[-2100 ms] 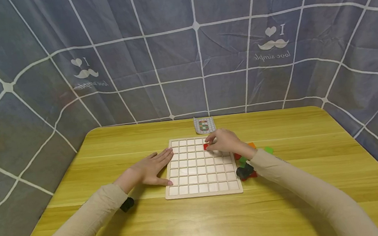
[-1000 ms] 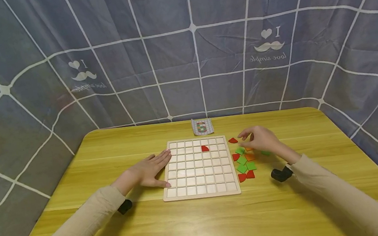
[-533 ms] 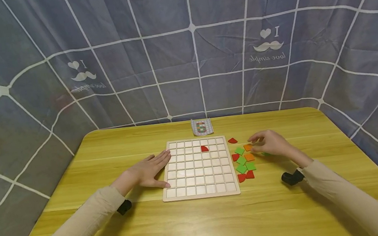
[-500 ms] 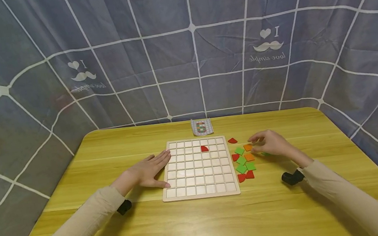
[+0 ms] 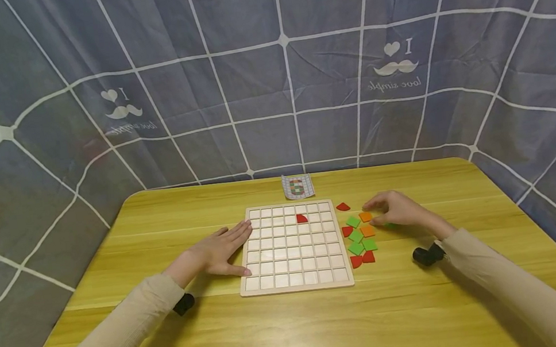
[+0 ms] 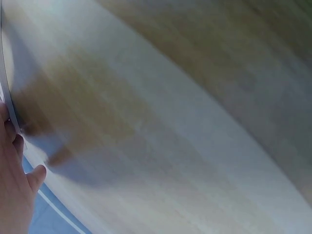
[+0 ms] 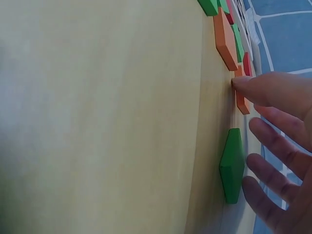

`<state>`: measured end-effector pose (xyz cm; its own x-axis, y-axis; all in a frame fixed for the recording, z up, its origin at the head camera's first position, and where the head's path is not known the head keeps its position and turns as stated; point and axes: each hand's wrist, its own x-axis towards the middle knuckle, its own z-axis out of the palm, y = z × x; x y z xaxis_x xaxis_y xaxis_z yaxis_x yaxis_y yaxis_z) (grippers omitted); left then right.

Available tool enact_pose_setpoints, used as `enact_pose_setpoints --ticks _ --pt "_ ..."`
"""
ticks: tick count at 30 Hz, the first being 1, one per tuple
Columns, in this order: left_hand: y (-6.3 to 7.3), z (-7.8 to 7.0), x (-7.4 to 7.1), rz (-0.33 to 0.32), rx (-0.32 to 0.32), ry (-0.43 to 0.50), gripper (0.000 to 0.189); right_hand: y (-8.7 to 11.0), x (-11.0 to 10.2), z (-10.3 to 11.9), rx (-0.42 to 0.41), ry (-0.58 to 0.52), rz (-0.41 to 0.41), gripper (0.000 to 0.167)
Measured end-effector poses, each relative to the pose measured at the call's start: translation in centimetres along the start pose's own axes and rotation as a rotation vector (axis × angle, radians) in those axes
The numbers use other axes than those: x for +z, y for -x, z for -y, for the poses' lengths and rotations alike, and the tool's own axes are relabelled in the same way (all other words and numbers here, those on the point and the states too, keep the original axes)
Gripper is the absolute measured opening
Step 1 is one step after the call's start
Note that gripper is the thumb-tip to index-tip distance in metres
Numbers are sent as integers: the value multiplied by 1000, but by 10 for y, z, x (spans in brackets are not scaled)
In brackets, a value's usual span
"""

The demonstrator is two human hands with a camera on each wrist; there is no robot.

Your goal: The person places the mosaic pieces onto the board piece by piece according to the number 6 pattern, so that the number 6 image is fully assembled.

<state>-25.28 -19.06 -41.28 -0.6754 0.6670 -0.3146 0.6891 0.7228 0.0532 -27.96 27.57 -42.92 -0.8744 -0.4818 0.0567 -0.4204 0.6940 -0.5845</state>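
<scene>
The left hand (image 5: 222, 251) lay flat at the left rim of the wooden grid board (image 5: 293, 265), its fingers spread, the thumb reaching to the same rim closer to the person. It had hold of nothing; most likely it served as a brace, so the board would not slide on the surface (image 5: 287, 334).

The right hand (image 5: 399, 209) was held half open beside the loose tiles, a gap between thumb and forefinger, right by the far orange tile (image 5: 365, 217). Nothing appeared to be gripped — the thumb overlapped that tile in the right wrist view, but contact could not be told. The parted fingers seemed suited to taking a thin tile by its edges.

One red quarter-round (image 5: 301, 218) sat in a cell of the second row from the far side, fifth from the left. The patterned card (image 5: 298, 186) lay just beyond the board, presumably there to be read without covering any cells.

The loose tiles were set along the board's right side, probably for a short reach. A lone red piece (image 5: 343, 206) lay at the far end; the near orange tile (image 5: 367, 231), a cluster of green tiles (image 5: 356, 248) and more red pieces (image 5: 368, 257) lay nearer. They were packed closely, so neighbours could be nudged. Another green tile (image 7: 232, 165) lay under the curled outer fingers, rather in their way.
</scene>
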Motion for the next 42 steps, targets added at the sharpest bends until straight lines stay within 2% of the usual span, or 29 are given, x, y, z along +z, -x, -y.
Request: enact_pose_setpoints --ticks 4,10,15,20,28,37,42 --pt "0 -1 -2 4 -1 4 104 -2 -1 1 -11 5 21 39" --pt "1 -2 -3 5 -2 1 103 -3 -2 4 -23 78 27 32" --pt "0 -2 -2 6 -1 -1 104 -4 -3 4 -38 125 36 32" --pt "-1 -1 -2 11 -2 -3 104 -4 -4 4 -20 156 41 32" --pt "-1 1 -3 7 4 -5 104 -5 -3 5 12 218 7 27" --pt "-2 2 -4 10 3 -26 104 -7 -3 9 30 235 -46 25" --pt "-1 1 -5 19 -6 -29 104 -8 -5 15 49 239 -64 29"
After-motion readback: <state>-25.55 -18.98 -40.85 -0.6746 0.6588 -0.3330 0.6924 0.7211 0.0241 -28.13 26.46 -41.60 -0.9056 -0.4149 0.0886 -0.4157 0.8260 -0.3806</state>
